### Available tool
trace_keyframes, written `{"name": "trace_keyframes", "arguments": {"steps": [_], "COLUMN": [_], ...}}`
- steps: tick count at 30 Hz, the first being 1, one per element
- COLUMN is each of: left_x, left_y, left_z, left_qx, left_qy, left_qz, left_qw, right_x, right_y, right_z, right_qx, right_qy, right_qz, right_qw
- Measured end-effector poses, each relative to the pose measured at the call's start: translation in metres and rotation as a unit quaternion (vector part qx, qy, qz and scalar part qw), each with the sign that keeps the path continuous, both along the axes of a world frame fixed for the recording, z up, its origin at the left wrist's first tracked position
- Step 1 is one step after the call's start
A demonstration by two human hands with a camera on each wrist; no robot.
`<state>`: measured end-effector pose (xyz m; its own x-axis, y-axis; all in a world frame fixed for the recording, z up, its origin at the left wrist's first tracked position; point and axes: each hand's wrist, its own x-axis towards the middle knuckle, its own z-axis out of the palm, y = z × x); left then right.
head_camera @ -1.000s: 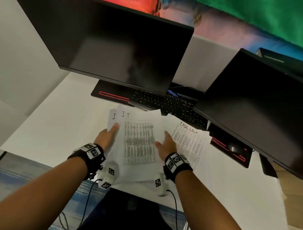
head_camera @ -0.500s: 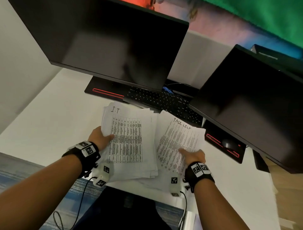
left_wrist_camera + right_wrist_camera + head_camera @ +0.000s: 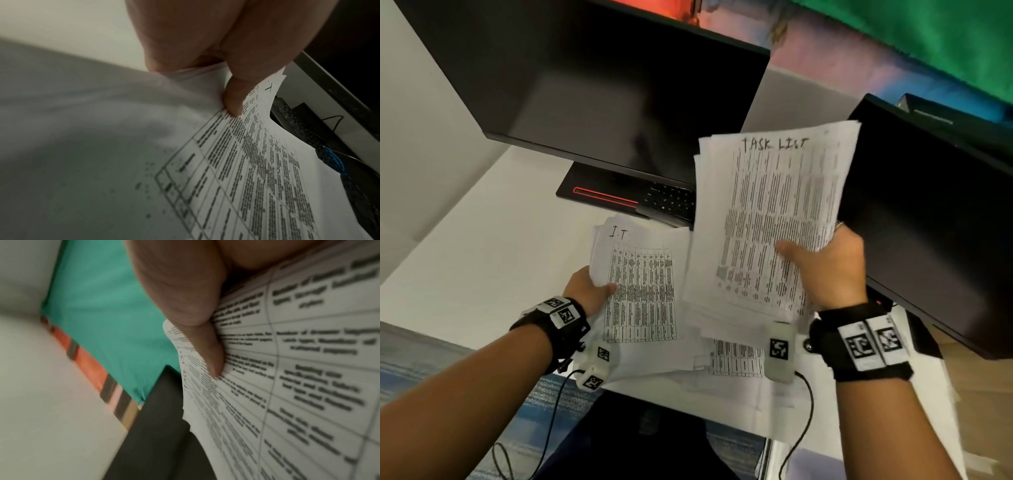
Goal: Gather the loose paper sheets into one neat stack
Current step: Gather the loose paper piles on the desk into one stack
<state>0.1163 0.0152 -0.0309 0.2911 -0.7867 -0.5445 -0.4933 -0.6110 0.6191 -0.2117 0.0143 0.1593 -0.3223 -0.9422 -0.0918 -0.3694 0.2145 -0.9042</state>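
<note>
"TASK LIST" handwritten atop the raised paper bundle [image 3: 774,212], "I.T." handwritten atop the lower printed sheet [image 3: 640,284]

White sheets [image 3: 774,219] (black printed tables), black monitors [image 3: 592,85], green backdrop [image 3: 928,41].

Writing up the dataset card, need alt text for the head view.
Right hand lifts a "TASK LIST" paper bundle above a white desk, while the left hand grips an "I.T." bundle. Two dark monitors and a keyboard sit behind.

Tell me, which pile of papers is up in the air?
The TASK LIST pile, gripped by the right hand. The I.T. pile sits lower, in the left hand.
</note>
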Motion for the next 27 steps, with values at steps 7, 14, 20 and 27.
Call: {"name": "trace_keyframes", "arguments": {"steps": [7,14,20,27], "left_x": [-0.002,0.000,-0.007,-0.003], "left_y": [0.002,0.000,0.001,0.000], "left_z": [0.009,0.004,0.000,-0.004], "left_qx": [0.000,0.025,-0.015,-0.010], "left_qy": [0.047,0.098,-0.032,-0.022], "left_qz": [0.036,0.085,-0.005,-0.010], "left_qw": [0.998,0.991,0.999,1.000], "right_x": [0.035,0.073,-0.003,-0.066], "right_y": [-0.012,-0.001,0.016,0.029], "right_z": [-0.055,-0.173,-0.182,-0.182], "right_qx": [0.132,0.286,0.331,0.355], "right_qy": [-0.157,0.041,0.268,0.186], "right_qz": [0.010,0.115,-0.020,-0.091], "right_qw": [0.979,0.950,0.905,0.912]}}
